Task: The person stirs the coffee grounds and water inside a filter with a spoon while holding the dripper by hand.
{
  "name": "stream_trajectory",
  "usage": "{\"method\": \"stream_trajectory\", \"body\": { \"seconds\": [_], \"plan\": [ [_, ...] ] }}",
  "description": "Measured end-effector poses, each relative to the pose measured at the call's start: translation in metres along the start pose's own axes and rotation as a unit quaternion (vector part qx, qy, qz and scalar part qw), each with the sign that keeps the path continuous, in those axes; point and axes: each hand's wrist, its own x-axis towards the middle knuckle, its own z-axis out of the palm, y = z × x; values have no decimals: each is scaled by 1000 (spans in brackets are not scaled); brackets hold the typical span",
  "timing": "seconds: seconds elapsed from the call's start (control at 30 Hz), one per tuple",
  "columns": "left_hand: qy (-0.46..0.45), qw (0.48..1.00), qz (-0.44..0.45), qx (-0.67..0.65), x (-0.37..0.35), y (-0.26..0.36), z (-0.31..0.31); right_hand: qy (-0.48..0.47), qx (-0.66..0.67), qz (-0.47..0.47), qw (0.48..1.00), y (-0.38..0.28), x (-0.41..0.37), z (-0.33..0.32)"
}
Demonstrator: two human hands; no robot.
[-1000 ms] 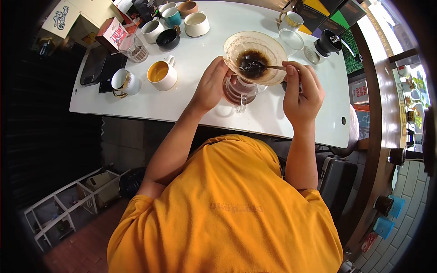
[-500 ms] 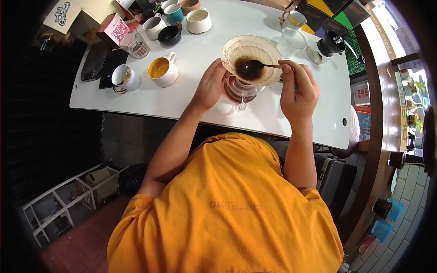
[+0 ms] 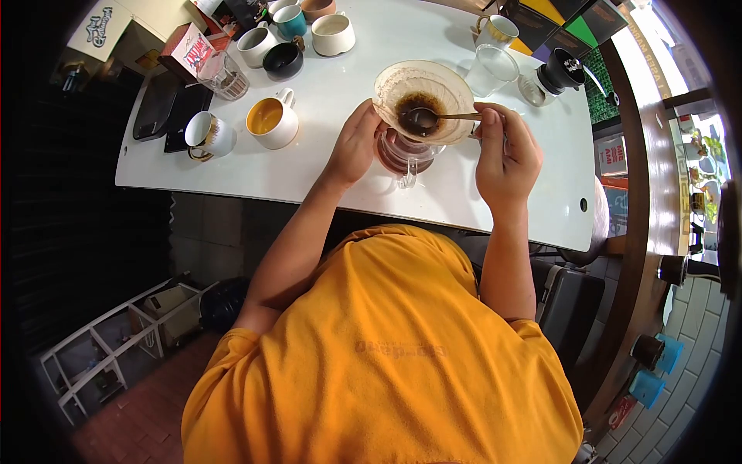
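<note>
A cone-shaped coffee dripper lined with a paper filter point(image 3: 448, 85) sits on a clear glass carafe point(image 3: 410, 165) with dark liquid inside. Wet brown coffee grounds point(image 3: 418, 102) lie at the bottom of the filter. My left hand point(image 3: 355, 147) is closed on the left side of the dripper, its fingertips partly hidden. Between the thumb and fingers of my right hand point(image 3: 508, 158) is the handle of a metal spoon point(image 3: 456, 117). The spoon's bowl rests down in the grounds, and its handle crosses the filter's right rim.
Left on the white table point(image 3: 325, 166) are a yellow-lined mug point(image 3: 274, 124), a gold-handled cup point(image 3: 210, 134), a glass point(image 3: 226, 80) and several other cups. Behind the dripper's right side stand a clear cup point(image 3: 492, 68), a patterned cup point(image 3: 497, 32) and a hand grinder point(image 3: 558, 73).
The spoon's bowl has shifted slightly left and down in the grounds, and more of its inside shows. Both hands stay nearly where they were.
</note>
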Motion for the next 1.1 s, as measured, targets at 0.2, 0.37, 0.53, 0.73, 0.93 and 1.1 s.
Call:
{"method": "stream_trajectory", "body": {
  "seconds": [0.2, 0.37, 0.53, 0.73, 0.93, 1.1],
  "plan": [
    [4, 1000, -1, 22, -3, -6, -5, -41, -50, -41, 997, 2, 1, -1],
    [2, 999, 0, 40, -6, 2, -2, -41, -61, -47, 996, 3, 3, 1],
    [-4, 998, 10, 55, -7, 4, -1, 20, -67, -51, 996, 8, 4, -1],
    [1, 995, 24, 100, -5, -2, -5, 13, -60, -68, 996, 9, 3, 5],
    [22, 996, 25, 77, -6, 0, 0, -9, -61, -75, 995, 2, 1, 4],
    [20, 995, 18, 93, -7, -5, -4, -4, -35, -67, 997, -7, -2, 1]
  ]
}}
